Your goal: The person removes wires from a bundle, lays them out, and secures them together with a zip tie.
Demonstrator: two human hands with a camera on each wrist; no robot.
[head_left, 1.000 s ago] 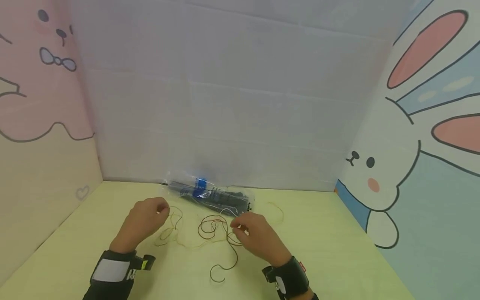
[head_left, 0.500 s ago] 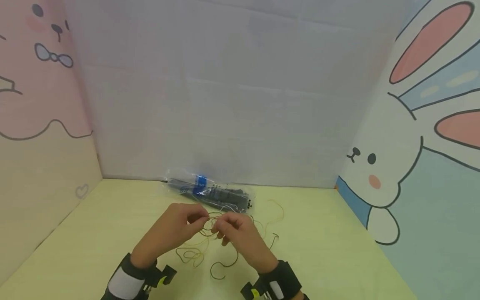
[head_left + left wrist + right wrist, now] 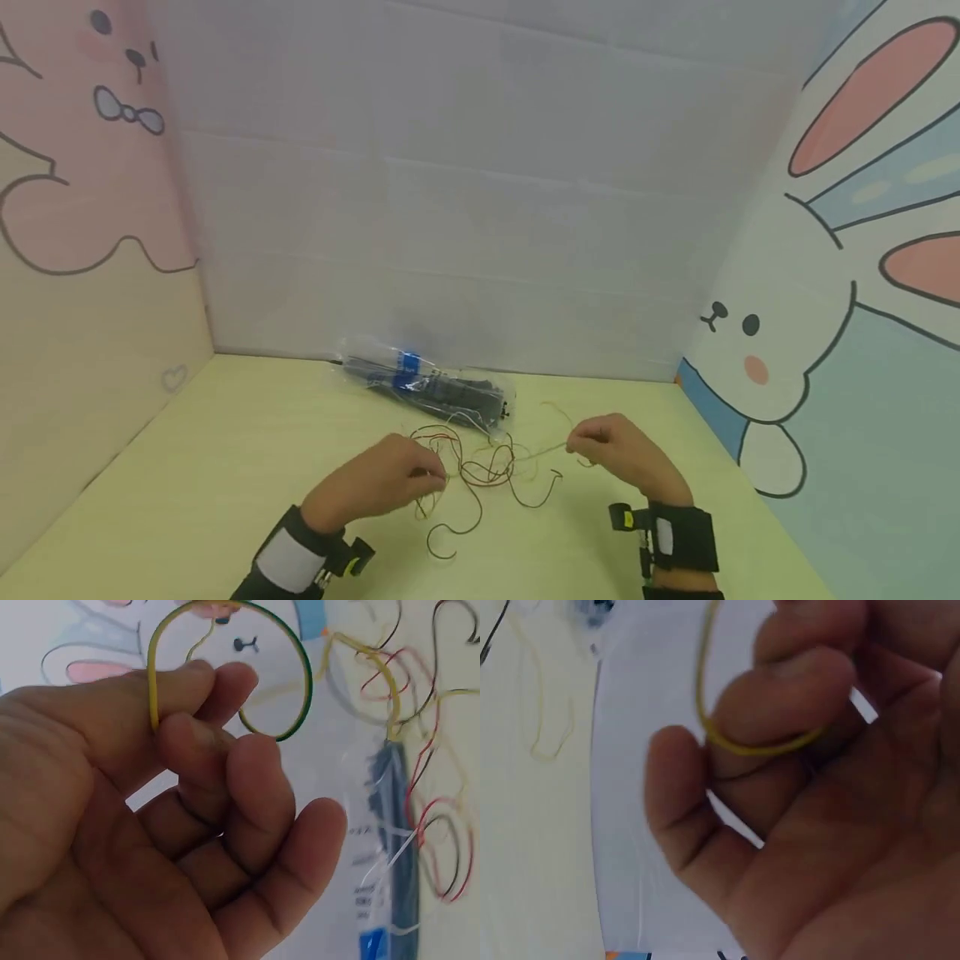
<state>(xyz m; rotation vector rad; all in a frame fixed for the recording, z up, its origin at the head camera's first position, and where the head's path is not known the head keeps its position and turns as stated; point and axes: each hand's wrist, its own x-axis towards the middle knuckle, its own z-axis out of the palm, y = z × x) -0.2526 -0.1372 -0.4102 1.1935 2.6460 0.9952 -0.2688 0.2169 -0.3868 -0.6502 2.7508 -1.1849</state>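
My left hand (image 3: 384,479) pinches a yellow-green wire (image 3: 307,671) between thumb and index finger, and a loop of it stands up above the fingertips in the left wrist view. Off to the right, my right hand (image 3: 628,457) grips a yellow strand as well; in the right wrist view this yellow wire (image 3: 703,682) bends round a curled finger. A pale stretch of wire (image 3: 543,452) runs from the right fingertips toward the middle. Between the hands, a loose tangle of red and dark wires (image 3: 513,467) lies on the table.
Behind the tangle lies a clear plastic bag (image 3: 420,385) with dark contents and a blue label, near the white back wall (image 3: 450,208). Patterned side walls with a rabbit (image 3: 787,350) and a pink figure bound the pale yellow table (image 3: 225,467).
The hands came together over the wires half a second ago, then parted. My right hand is now well to the right, drawing out a strand; the left sits further right than one second ago.
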